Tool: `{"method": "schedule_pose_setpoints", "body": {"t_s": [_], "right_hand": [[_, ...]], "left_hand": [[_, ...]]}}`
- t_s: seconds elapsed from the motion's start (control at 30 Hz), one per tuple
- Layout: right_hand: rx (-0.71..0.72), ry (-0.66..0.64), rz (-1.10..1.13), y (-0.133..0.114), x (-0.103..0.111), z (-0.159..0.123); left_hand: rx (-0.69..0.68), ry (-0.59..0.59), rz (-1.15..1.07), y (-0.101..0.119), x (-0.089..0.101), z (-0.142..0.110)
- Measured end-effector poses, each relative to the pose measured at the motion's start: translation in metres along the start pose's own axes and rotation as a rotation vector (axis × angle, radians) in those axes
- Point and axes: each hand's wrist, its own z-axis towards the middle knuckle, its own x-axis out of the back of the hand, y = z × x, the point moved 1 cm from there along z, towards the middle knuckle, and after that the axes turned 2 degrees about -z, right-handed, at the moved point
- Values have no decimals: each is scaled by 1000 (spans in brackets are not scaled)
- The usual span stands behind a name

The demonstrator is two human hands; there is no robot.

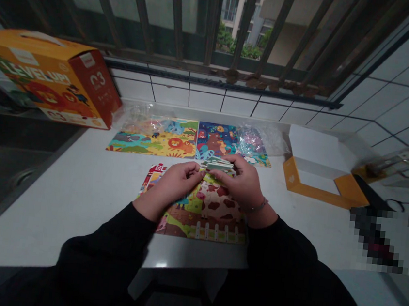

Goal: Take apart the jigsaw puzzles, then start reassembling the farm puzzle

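We see a puzzle piece [219, 164] held just above the far edge of the farm puzzle [215, 222], with its long axis running crosswise, left to right in our view. We cannot tell whether it is one piece or a small stack. The right hand [241, 182] is the nearer: its fingers [233, 162], pressed together, curve over the piece's right end. The left hand [174, 185] lies just beside it, with its fingers [196, 170] curled and their tips at the left end; we cannot tell whether they touch it. Beyond the farm puzzle lie two more puzzles [153, 137] [223, 143]; a bracelet [257, 206] circles the right wrist, just over its edge.
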Motion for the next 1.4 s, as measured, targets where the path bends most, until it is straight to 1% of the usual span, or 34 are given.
{"method": "schedule_pose_setpoints", "body": {"t_s": [0.1,0.17,0.23,0.3,0.4,0.5,0.57,0.67,0.77,0.83,0.9,0.97,1.0,1.07,1.17,1.23,1.4], "right_hand": [[-136,134,202,6,-3,2],[-212,181,339,9,-3,5],[-252,208,423,10,-1,8],[-268,203,478,11,0,9],[-299,108,509,12,-3,9],[-316,12,441,15,-9,8],[-297,-5,356,18,-13,7],[-247,-51,258,24,-17,7],[-192,-158,168,27,-18,6],[-176,-203,104,27,-17,6],[-193,-186,68,27,-11,7],[-227,-110,36,30,0,10],[-244,-64,11,32,6,11],[-276,11,-56,38,18,14],[-327,33,-156,45,28,15],[-355,12,-202,47,30,15],[-372,-16,-324,44,29,14]], "left_hand": [[-51,-5,28,3,1,-3],[-59,5,49,4,1,-4],[-52,16,52,4,2,-3],[-30,37,37,3,2,-3],[17,77,-19,3,2,-2],[42,64,-84,3,1,-2],[34,50,-97,3,0,-2],[1,24,-70,1,1,-1],[-59,-24,-40,-1,2,1],[-85,-39,-23,-4,2,2],[-94,-14,13,-5,2,1],[-121,19,113,-4,2,-2],[-150,12,191,-4,2,-3],[-225,-71,393,-1,-1,-7],[-285,-214,659,2,-6,-10],[-262,-247,741,3,-8,-10],[-161,-234,750,-1,-2,-9]]}}
